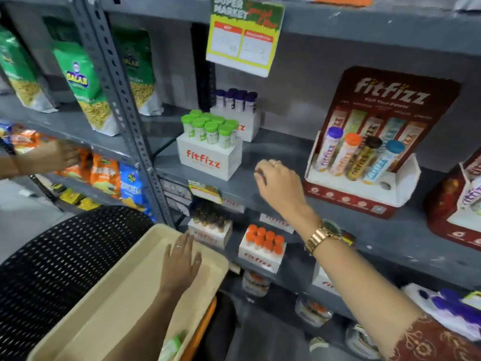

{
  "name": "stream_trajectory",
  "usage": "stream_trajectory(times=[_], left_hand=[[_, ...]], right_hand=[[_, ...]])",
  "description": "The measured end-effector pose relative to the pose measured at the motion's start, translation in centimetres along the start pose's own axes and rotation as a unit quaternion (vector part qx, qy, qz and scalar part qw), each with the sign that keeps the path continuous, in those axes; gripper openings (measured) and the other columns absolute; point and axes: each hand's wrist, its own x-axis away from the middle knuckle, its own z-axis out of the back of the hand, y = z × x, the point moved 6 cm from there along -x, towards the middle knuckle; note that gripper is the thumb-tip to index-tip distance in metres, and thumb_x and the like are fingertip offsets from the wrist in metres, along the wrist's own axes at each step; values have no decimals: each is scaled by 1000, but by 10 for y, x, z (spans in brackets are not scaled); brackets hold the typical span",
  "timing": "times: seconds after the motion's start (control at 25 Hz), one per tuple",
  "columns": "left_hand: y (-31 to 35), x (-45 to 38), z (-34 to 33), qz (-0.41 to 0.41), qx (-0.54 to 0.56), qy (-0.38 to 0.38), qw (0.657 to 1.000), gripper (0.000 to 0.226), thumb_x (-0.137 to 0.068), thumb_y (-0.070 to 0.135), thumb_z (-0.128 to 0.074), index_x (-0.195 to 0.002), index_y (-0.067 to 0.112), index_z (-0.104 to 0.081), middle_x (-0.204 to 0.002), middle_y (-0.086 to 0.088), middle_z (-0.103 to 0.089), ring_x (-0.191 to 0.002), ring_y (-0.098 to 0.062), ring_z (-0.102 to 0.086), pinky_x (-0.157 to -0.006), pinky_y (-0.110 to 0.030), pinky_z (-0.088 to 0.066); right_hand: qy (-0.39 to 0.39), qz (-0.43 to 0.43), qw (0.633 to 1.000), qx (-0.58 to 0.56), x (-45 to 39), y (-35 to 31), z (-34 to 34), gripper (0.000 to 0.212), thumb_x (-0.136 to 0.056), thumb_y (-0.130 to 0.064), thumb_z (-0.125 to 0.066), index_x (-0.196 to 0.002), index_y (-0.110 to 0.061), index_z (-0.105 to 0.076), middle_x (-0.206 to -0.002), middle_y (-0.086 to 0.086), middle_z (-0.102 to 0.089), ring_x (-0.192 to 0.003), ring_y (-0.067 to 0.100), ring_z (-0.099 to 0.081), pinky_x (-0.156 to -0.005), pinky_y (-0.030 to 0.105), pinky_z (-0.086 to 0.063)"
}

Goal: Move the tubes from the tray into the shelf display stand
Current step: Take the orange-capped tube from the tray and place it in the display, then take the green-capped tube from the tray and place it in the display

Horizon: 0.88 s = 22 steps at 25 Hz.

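A beige tray (pixel 109 303) sits low in front of me, and a green-capped tube (pixel 171 346) lies at its near end. My left hand (pixel 182 264) rests flat on the tray's far end, fingers spread, holding nothing. My right hand (pixel 279 183) hovers over the grey shelf (pixel 260 157), fingers loosely curled and empty. To its right stands the red fitfizz display stand (pixel 364 194) with several tubes (pixel 359 157) leaning in it: purple, orange, brown and blue caps. A white box of green-capped tubes (pixel 210 142) stands to the hand's left.
A box of purple-capped tubes (pixel 239 110) stands behind the green one. Lower shelves hold boxes of orange-capped (pixel 263 246) and brown-capped tubes (pixel 210 225). Another person's hand (pixel 49 157) reaches among snack bags at left. A black mesh chair back (pixel 65 256) is beside the tray.
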Motion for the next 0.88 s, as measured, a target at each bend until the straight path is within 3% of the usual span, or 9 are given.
stream_trajectory(times=[0.2, 0.32, 0.4, 0.52, 0.68, 0.8, 0.88], left_hand=[[-98, 55, -8, 101, -14, -35, 994, 79, -79, 48, -14, -134, -1, -44, -143, -20, -43, -133, -33, -41, -107, -51, -32], [-142, 90, -27, 138, -17, -64, 988, 61, -89, 39, -30, -139, 4, -38, -148, -16, -37, -136, -28, -36, -112, -47, -28], [-163, 109, -43, 148, -12, -84, 985, 55, -94, 35, -37, -141, 6, -34, -151, -14, -33, -138, -26, -32, -113, -45, -26], [-188, 138, -69, 160, -18, -133, 978, 57, -96, 37, -39, -145, 10, -25, -156, -10, -23, -142, -24, -23, -113, -43, -23], [-208, 166, -100, 190, -40, -208, 959, 66, -98, 41, -32, -148, 13, 0, -158, -8, 8, -146, -26, 0, -118, -48, -13], [-213, 169, -112, 204, -30, -234, 950, 72, -97, 51, -25, -145, 17, 16, -147, 0, 31, -145, -23, 14, -117, -51, -1], [-216, 171, -119, 205, -31, -253, 945, 74, -95, 56, -19, -143, 18, 21, -142, 0, 37, -143, -22, 19, -116, -50, 5]], right_hand=[[-107, 87, 990, 10, 37, -81, -99, 23, -95, -19, -40, -107, -9, -58, -101, 14, -66, -85, 37, -64, -63, 43, -52], [-145, 120, 981, -40, 66, -120, -145, 15, -90, -9, -50, -95, -3, -62, -89, 19, -67, -77, 39, -65, -56, 43, -52], [-212, 124, 968, -51, 93, -136, -182, 18, -89, -6, -47, -101, -4, -61, -94, 18, -66, -84, 38, -63, -61, 43, -51], [-321, 145, 935, -31, 139, -150, -237, 22, -89, -6, -43, -108, -9, -55, -104, 13, -60, -94, 34, -59, -64, 40, -48], [-439, 181, 880, 20, 203, -165, -289, 27, -84, -1, -43, -108, -9, -52, -107, 13, -58, -99, 33, -56, -68, 38, -46], [-500, 198, 842, 44, 231, -172, -308, 26, -86, -19, -53, -108, -7, -55, -111, 13, -59, -104, 32, -53, -77, 39, -46], [-546, 190, 814, 53, 240, -173, -316, 34, -81, -29, -61, -105, -6, -56, -111, 13, -58, -105, 31, -51, -79, 39, -44]])
